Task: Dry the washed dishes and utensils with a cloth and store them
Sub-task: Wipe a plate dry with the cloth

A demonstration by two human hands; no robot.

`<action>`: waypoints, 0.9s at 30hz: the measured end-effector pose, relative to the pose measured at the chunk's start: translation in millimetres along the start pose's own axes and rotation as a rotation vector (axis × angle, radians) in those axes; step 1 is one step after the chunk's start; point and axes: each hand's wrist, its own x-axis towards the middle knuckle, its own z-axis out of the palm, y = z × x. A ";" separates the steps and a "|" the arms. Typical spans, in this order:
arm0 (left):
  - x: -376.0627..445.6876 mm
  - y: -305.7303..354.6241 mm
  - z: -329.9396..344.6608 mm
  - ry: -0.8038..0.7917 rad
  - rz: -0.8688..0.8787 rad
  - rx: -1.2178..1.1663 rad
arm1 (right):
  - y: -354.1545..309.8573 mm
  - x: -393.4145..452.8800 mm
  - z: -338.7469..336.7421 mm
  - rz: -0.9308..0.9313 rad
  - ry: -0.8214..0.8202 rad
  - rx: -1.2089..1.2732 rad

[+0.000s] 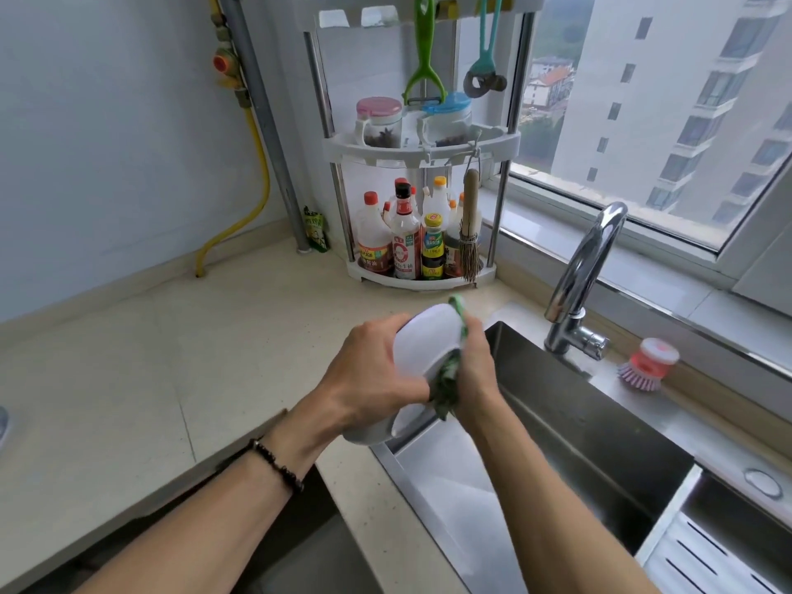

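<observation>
The left hand [368, 379] grips a white bowl [422, 340] by its rim and tilts it on edge, so the inside faces right. The right hand [469, 370] pinches a green cloth [445, 392] against that face, seemingly to wipe it. The bowl hangs over the near-left edge of the sink [600, 430], probably so drips fall in. Storing is not yet done.

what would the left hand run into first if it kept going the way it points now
Likely nothing new: the left hand already grips the white bowl. Beyond the bowl sits the right hand with the green cloth, though depth is unclear.
</observation>
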 end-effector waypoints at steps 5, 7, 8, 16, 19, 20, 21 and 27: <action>-1.3 6.1 -6.0 -0.012 -0.022 -0.181 | 1.3 16.1 -22.7 0.067 0.062 0.084; 0.6 -0.3 -15.0 -0.075 -0.082 -0.263 | -10.7 11.8 -25.8 -0.009 0.120 -0.018; 2.4 -2.3 -19.0 -0.118 -0.111 -0.270 | -18.8 8.1 -26.4 -0.066 0.106 -0.096; 22.9 7.5 -13.7 -0.151 -0.133 -0.006 | -38.9 -16.1 5.7 -0.543 -0.062 -0.676; 20.2 -2.1 -3.3 -0.076 -0.142 0.022 | -8.7 -21.6 18.5 -0.653 0.000 -0.757; 18.0 -3.7 0.2 -0.062 -0.136 0.034 | -5.2 -19.1 19.4 -0.621 0.011 -0.732; 15.0 -5.0 3.8 -0.055 -0.127 0.047 | -5.1 -12.1 17.0 -0.508 0.021 -0.652; 12.6 -7.1 9.0 0.070 -0.123 0.075 | -11.1 -0.3 21.8 -0.335 -0.022 -0.491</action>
